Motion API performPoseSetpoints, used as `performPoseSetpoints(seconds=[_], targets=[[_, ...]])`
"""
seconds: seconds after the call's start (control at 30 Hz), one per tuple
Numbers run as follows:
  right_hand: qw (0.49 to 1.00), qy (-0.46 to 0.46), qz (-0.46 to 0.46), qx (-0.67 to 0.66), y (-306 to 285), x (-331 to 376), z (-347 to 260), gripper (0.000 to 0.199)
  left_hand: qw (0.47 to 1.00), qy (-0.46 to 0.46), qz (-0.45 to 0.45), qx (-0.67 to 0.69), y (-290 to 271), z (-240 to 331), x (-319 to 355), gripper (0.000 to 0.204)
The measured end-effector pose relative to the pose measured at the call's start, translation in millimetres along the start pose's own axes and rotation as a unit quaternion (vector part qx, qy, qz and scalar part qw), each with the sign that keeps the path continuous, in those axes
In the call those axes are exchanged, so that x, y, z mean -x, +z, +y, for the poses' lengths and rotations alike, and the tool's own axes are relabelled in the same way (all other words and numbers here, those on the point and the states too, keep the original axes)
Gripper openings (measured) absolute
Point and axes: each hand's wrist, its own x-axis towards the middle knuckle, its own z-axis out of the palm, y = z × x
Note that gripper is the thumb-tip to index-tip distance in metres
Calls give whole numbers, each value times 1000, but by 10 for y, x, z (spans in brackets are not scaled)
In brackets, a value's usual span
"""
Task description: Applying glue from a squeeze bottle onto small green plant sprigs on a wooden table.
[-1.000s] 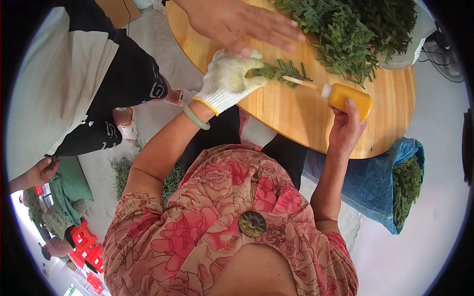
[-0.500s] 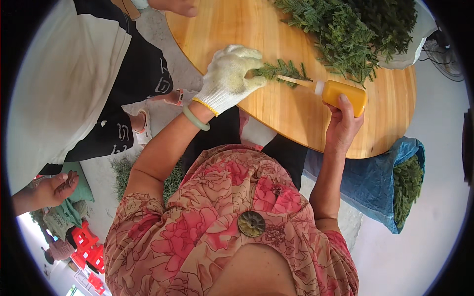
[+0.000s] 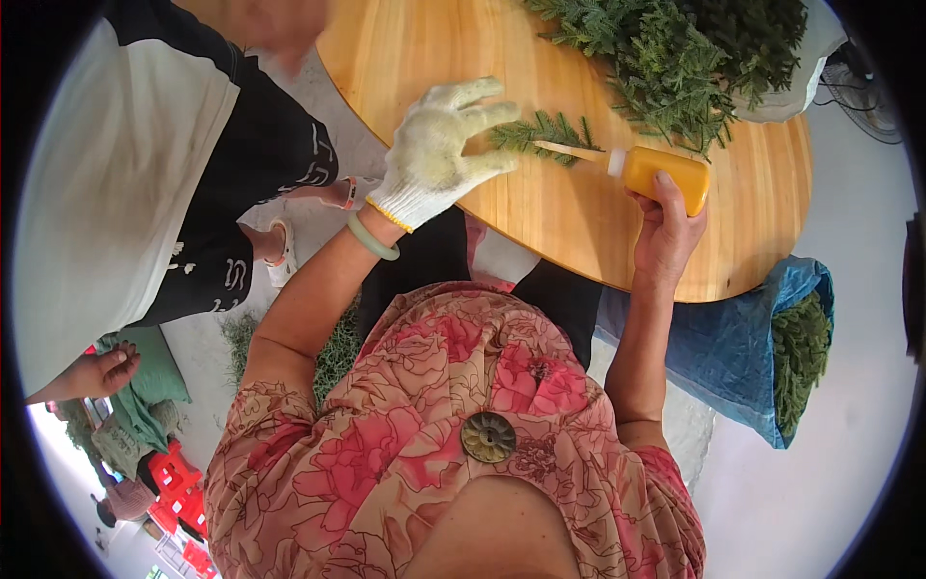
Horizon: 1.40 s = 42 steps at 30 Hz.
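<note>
My left hand (image 3: 439, 145) wears a white knitted work glove with a yellow cuff edge. Its fingers are spread apart, with the tips beside the cut end of a small green fir sprig (image 3: 548, 132) on the wooden table. My bare right hand (image 3: 667, 227) is closed round a yellow squeeze bottle (image 3: 666, 178) with a white collar. The bottle is tipped on its side, and its long pale nozzle (image 3: 569, 150) points left over the sprig. Whether the nozzle touches the needles, I cannot tell.
A heap of fir branches (image 3: 666, 72) covers the far right of the round wooden table (image 3: 405, 43). A blue sack (image 3: 719, 338) of greenery stands below its right edge. At left stands another person (image 3: 125, 164), one hand (image 3: 280, 29) blurred near the table. Red stools (image 3: 176, 482) are behind.
My left fingers have spread away from the sprig, which has shifted slightly left. The bottle has moved slightly left and up. The other person's upper hand has come further left and down, blurred.
</note>
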Motion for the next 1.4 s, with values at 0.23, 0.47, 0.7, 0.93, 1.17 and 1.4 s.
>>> performPoseSetpoints(seconds=[0.23, 0.47, 0.7, 0.93, 1.17, 1.4], targets=[[1000, -6, -1, 8, -13, -11, 24, 32, 996, 25, -42, -80, 63, -35, -27, 33], [1000, -2, 12, -9, 0, -12, -2, 33, 993, 10, -54, -100, 66, -12, -62, 32], [1000, -28, 12, 7, 45, 16, -81, 33, 994, -11, -70, -84, 68, -8, -78, 35], [998, -45, 13, 36, -52, -8, -28, 34, 995, 3, -59, -81, 104, -59, -77, 33], [997, -48, 16, 63, 73, 74, -127, 45, 995, 4, -58, -77, 92, -68, -96, 33], [995, -60, 14, 77, 117, 79, -182, 48, 995, 1, -58, -79, 43, -17, -103, 34]])
